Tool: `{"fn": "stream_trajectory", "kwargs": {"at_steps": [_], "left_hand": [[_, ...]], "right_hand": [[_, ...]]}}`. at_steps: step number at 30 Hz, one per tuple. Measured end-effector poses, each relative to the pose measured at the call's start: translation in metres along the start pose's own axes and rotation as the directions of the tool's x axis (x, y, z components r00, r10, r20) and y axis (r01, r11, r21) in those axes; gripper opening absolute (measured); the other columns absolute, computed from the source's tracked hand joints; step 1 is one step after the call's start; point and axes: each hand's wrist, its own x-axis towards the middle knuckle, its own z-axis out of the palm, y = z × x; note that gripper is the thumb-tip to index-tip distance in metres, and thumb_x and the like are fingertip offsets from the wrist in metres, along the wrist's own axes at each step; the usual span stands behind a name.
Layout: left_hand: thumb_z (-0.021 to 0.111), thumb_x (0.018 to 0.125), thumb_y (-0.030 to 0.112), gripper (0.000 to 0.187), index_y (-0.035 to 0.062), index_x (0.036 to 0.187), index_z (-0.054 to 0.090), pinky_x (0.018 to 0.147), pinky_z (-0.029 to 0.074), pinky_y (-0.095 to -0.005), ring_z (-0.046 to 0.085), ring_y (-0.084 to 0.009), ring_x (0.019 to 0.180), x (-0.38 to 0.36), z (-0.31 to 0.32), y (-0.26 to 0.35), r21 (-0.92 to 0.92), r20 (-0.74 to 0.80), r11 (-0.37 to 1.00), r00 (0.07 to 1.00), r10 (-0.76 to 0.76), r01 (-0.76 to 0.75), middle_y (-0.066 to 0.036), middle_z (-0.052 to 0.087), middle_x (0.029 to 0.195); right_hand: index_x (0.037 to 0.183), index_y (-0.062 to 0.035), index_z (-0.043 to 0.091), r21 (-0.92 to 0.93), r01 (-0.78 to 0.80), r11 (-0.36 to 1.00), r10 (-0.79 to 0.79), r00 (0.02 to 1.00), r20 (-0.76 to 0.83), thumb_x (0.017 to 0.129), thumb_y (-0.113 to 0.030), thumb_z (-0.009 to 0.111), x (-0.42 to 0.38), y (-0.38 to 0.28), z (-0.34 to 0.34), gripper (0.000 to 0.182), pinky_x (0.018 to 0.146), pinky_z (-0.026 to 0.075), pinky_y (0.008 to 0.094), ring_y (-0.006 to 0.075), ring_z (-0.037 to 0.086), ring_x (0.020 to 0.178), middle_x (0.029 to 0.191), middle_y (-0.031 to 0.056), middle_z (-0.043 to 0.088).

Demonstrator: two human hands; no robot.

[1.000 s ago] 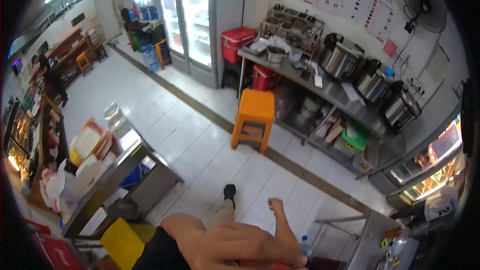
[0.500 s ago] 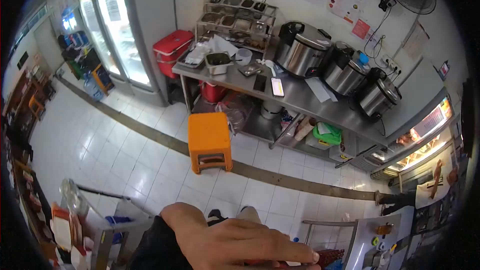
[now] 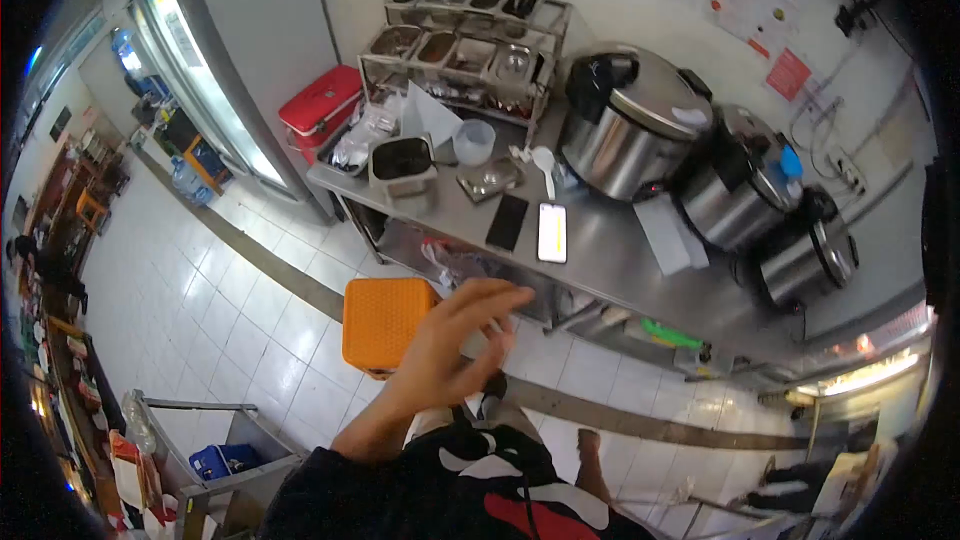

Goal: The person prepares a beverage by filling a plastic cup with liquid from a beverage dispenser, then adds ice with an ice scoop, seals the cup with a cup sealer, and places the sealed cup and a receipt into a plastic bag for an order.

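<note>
Lit phone (image 3: 552, 232) flat on steel counter (image 3: 610, 265), left hand (image 3: 450, 345) short of it.
Orange stool (image 3: 380, 320) left of hand; fingers spread, holding nothing; dark phone (image 3: 507, 222) just beside lit one; rice cooker (image 3: 630, 125) right. Judged a reach; next calls for stretching over counter edge.

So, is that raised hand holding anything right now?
Nothing. The left hand is open and empty, fingers spread in the air above the orange stool, short of the two phones on the counter.

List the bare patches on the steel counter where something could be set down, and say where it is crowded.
Bare steel counter lies between the lit phone and the paper sheet. Crowded: the left end around the square tub, and the rice cookers behind.
</note>
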Motion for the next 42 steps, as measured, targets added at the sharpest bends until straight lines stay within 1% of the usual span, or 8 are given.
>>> {"fn": "stream_trajectory", "kwargs": {"at_steps": [3,4,6,8,12,16,22,42], "left_hand": [[0.058,0.086,0.006,0.036,0.0024,0.121,0.06,0.07,0.051,-0.0331,0.062,-0.0259,0.082,-0.001,0.007,-0.119,0.176,-0.092,0.958,0.973,-0.213,0.226,-0.019,0.059,0.109],[0.058,0.085,0.01,0.031,0.0021,0.116,0.062,0.069,0.051,-0.0337,0.063,-0.0264,0.079,-0.017,0.009,-0.156,0.212,-0.134,0.908,0.932,-0.338,0.36,-0.02,0.061,0.102],[0.059,0.084,0.021,0.027,0.0028,0.103,0.067,0.067,0.051,-0.0363,0.064,-0.0289,0.075,-0.076,0.013,-0.265,0.331,-0.14,0.747,0.813,-0.566,0.577,-0.022,0.064,0.088],[0.059,0.081,0.033,0.029,0.0049,0.084,0.068,0.069,0.051,-0.0438,0.065,-0.0353,0.077,-0.175,0.021,-0.405,0.331,-0.095,0.59,0.648,-0.755,0.736,-0.021,0.066,0.08],[0.048,0.086,0.034,0.035,0.006,0.083,0.069,0.072,0.052,-0.0456,0.066,-0.0357,0.078,-0.249,0.036,-0.44,0.521,-0.183,0.434,0.593,-0.784,0.735,-0.017,0.068,0.08],[0.046,0.089,0.031,0.039,-0.0006,0.084,0.067,0.057,0.056,-0.0391,0.066,-0.0261,0.055,-0.248,0.026,-0.423,-0.022,-0.288,0.174,0.16,-0.944,0.985,-0.015,0.069,0.071],[0.053,0.083,0.032,0.033,0.0021,0.082,0.066,0.054,0.054,-0.0369,0.064,-0.0237,0.055,-0.28,0.014,-0.489,-0.523,-0.229,0.0,-0.141,-0.963,0.852,-0.012,0.066,0.069],[0.055,0.092,0.032,0.036,0.0023,0.11,0.065,0.068,0.053,-0.0324,0.066,-0.0203,0.074,-0.091,-0.061,-0.431,-0.566,-0.595,0.397,-0.025,-0.803,0.723,-0.01,0.069,0.091]], "right_hand": [[0.093,-0.0015,0.065,-0.072,0.416,0.907,-0.421,0.879,-0.226,0.094,-0.029,0.047,0.112,-0.105,-0.131,0.033,0.079,0.049,0.0406,0.0314,0.061,0.08,0.088,0.0156,0.064],[0.093,-0.0104,0.069,0.404,0.237,0.884,-0.156,0.962,-0.225,0.089,-0.019,0.056,0.144,-0.149,-0.162,0.016,0.07,0.049,0.0328,0.0222,0.063,0.074,0.081,0.0104,0.068],[0.102,-0.0076,0.066,0.089,0.537,0.839,-0.451,0.778,-0.438,0.089,-0.021,0.061,0.182,-0.231,-0.231,0.019,0.071,0.049,0.0328,0.0212,0.062,0.076,0.084,0.0085,0.067],[0.104,-0.0038,0.065,0.545,0.543,0.638,-0.378,0.838,-0.393,0.09,-0.019,0.062,0.191,-0.318,-0.281,0.021,0.072,0.049,0.0322,0.0185,0.061,0.08,0.088,0.0068,0.066],[0.103,-0.0012,0.066,0.38,0.675,0.633,-0.555,0.737,-0.385,0.088,-0.01,0.062,0.249,-0.446,-0.321,0.018,0.076,0.05,0.0319,0.0183,0.062,0.085,0.093,0.0089,0.067],[0.103,-0.0006,0.066,0.281,0.783,0.554,-0.697,0.621,-0.359,0.084,-0.008,0.065,0.316,-0.531,-0.337,0.02,0.076,0.051,0.034,0.0219,0.064,0.083,0.095,0.0129,0.068],[0.107,0.0007,0.065,-0.075,0.779,0.623,-0.768,0.59,-0.248,0.081,-0.007,0.064,0.395,-0.653,-0.353,0.028,0.088,0.048,0.0419,0.0362,0.062,0.1,0.105,0.02,0.066],[0.09,0.0018,0.068,-0.13,0.688,0.714,-0.662,0.605,-0.442,0.077,-0.005,0.068,0.386,-0.66,-0.336,0.014,0.067,0.052,0.0357,0.0294,0.066,0.076,0.085,0.0175,0.067]]}}
